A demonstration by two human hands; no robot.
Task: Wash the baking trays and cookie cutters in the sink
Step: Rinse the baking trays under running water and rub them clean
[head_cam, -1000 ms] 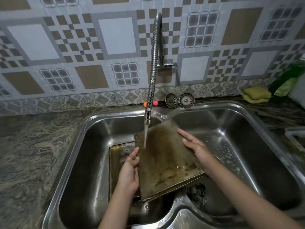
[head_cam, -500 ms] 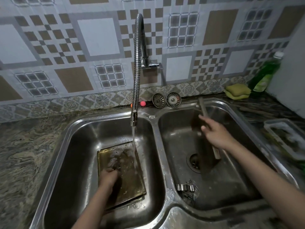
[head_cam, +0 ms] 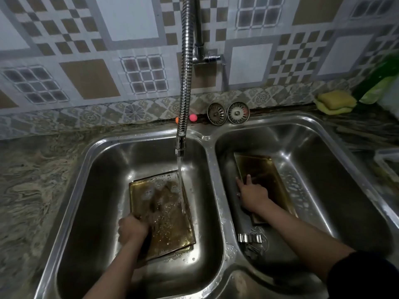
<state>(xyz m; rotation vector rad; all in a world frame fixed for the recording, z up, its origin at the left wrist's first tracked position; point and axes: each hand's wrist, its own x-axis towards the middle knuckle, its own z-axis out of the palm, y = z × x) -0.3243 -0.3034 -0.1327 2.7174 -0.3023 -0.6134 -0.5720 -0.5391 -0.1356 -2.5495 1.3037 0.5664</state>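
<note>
A brown, stained baking tray point(head_cam: 170, 221) lies flat in the left basin under running water from the tap point(head_cam: 183, 83). My left hand point(head_cam: 132, 228) grips its near left edge, fingers curled. A second tray point(head_cam: 263, 178) lies flat on the floor of the right basin. My right hand point(head_cam: 251, 194) rests on its near left part with fingers stretched out. Several metal cookie cutters point(head_cam: 250, 239) lie in the right basin near the front, just below that tray.
The steel double sink point(head_cam: 212, 169) is set in a marbled counter. Two drain strainers point(head_cam: 228, 113) lean at the back ledge. A yellow sponge point(head_cam: 335, 101) and a green bottle point(head_cam: 377, 83) stand at the far right; a clear container point(head_cam: 388, 162) sits right of the sink.
The tray I held upright in the right basin now lies flat on its floor under my right hand. My left hand stays at the left tray's edge.
</note>
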